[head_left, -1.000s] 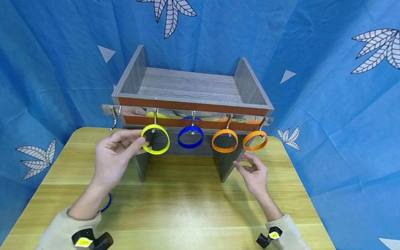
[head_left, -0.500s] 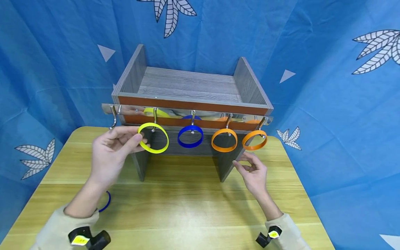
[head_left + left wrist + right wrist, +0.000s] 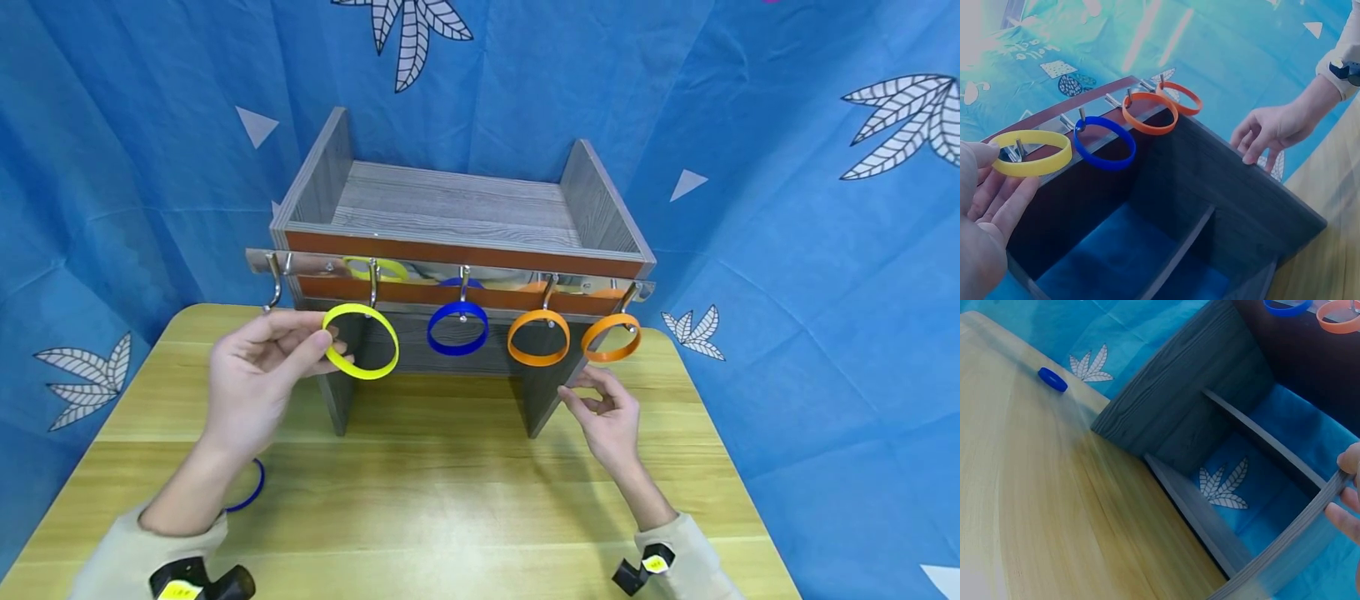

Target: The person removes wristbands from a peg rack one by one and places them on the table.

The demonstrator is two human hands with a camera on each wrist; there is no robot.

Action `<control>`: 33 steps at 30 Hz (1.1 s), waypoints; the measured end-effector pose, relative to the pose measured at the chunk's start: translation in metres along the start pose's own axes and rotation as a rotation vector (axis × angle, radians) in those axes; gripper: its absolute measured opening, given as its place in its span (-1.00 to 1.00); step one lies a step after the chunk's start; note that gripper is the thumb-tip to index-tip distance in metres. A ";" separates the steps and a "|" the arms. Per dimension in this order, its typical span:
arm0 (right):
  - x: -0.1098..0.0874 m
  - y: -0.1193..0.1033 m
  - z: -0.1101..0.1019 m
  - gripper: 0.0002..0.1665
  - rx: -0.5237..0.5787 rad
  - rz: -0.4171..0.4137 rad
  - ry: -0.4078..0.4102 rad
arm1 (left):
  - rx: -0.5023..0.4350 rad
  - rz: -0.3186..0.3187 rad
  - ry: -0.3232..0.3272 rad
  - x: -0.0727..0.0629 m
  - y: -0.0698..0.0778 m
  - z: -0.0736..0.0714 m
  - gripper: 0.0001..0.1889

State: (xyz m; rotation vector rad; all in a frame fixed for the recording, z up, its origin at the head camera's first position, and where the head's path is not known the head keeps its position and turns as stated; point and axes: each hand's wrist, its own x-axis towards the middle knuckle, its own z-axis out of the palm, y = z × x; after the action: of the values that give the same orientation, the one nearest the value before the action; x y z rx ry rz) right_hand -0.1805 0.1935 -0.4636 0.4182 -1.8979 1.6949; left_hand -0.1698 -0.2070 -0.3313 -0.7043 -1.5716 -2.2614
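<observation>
My left hand [image 3: 255, 375] pinches the left side of a yellow silicone wristband [image 3: 396, 354] between thumb and fingers. In the head view its upper rim overlaps the tip of the second hook [image 3: 372, 283] from the left. A blue wristband [image 3: 429, 336] and two orange ones, an inner orange wristband [image 3: 538, 362] and an outer orange wristband [image 3: 611, 356], hang from the hooks to the right. My right hand [image 3: 611, 421] grips the front edge of the grey shelf's right side panel [image 3: 1297, 531], thumb on one face and fingers on the other.
The hooks sit on a shiny metal rail [image 3: 495, 277] along the front of the grey wooden shelf [image 3: 457, 200]. The leftmost hook [image 3: 273, 279] carries nothing. Another blue wristband [image 3: 1052, 379] lies on the wooden table [image 3: 420, 517], near my left forearm. A blue patterned cloth [image 3: 525, 75] surrounds the back.
My left hand has drawn the yellow wristband a little to the left, and its rim now sits slightly lower. My right hand stays at the side panel, and the other hung wristbands are unmoved.
</observation>
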 end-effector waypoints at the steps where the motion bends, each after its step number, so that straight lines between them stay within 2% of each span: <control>1: 0.000 0.000 0.000 -0.56 0.004 -0.002 0.000 | -0.011 0.002 -0.002 -0.001 0.000 -0.001 -0.71; 3: 0.000 0.001 0.000 -0.56 0.014 -0.006 0.000 | -0.034 0.007 -0.005 -0.002 0.001 -0.003 -0.70; 10: 0.001 0.000 0.000 -0.56 0.012 -0.005 -0.002 | 0.030 -0.027 -0.012 -0.004 0.006 -0.006 -0.68; 14: 0.000 0.000 0.000 -0.56 0.002 -0.001 0.001 | 0.060 -0.025 -0.022 -0.002 0.007 -0.004 -0.71; 22: 0.000 0.000 0.000 -0.55 -0.006 0.001 0.001 | 0.014 0.003 -0.048 -0.003 0.005 -0.003 -0.66; 26: 0.000 -0.001 0.000 -0.56 0.009 -0.006 0.002 | -0.004 0.005 -0.046 -0.008 0.004 -0.007 -0.65; 33: 0.000 -0.001 0.000 -0.56 0.015 0.012 0.004 | 0.053 -0.050 -0.057 -0.025 0.003 -0.025 -0.64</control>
State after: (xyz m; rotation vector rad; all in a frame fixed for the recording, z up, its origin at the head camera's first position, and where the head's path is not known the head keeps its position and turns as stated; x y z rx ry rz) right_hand -0.1797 0.1932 -0.4629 0.4096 -1.8889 1.7173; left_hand -0.1535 -0.2323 -0.3498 -0.7293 -1.6874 -2.2444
